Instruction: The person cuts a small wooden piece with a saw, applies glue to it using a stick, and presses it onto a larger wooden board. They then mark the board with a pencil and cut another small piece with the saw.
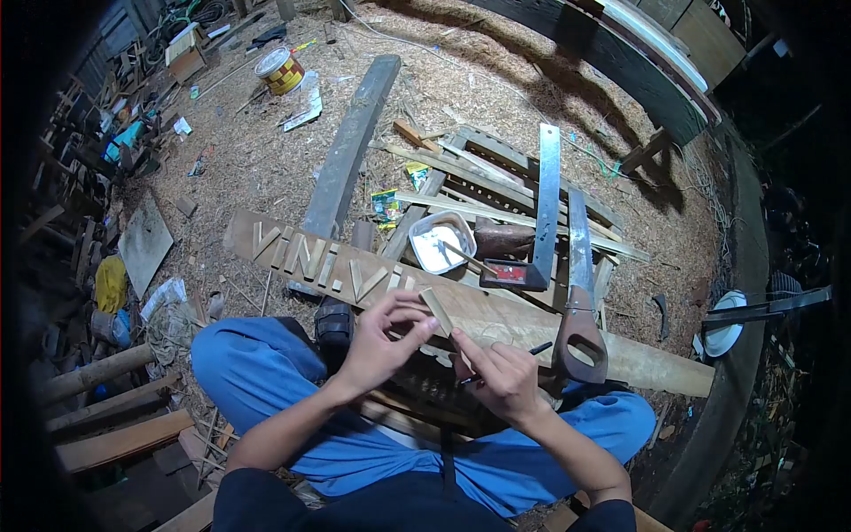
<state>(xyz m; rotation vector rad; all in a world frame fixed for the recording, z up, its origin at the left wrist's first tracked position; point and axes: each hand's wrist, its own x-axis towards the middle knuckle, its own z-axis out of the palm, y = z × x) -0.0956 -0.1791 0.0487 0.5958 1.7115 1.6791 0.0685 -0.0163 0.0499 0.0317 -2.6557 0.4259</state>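
Between my hands is a small light wood strip (435, 310), tilted above a long board (638, 362). My left hand (383, 341) has thumb and fingers curled at the strip's left side. At its lower end is my right hand (503, 377), its fingers closed round a dark pen-like tool (539, 348), with the index finger near the strip. Several short wood strips (291, 251) lie on the board's left part in letter-like shapes. Just beyond the board sits a white tub (441, 241) of white paste with a stick in it.
A handsaw (581, 346) lies across the board at the right, beside a metal square (548, 177). Slatted wood (496, 164) lies beyond the tub. A thick plank (355, 142) stretches away at centre left. Further off stands a yellow and red bucket (281, 73).
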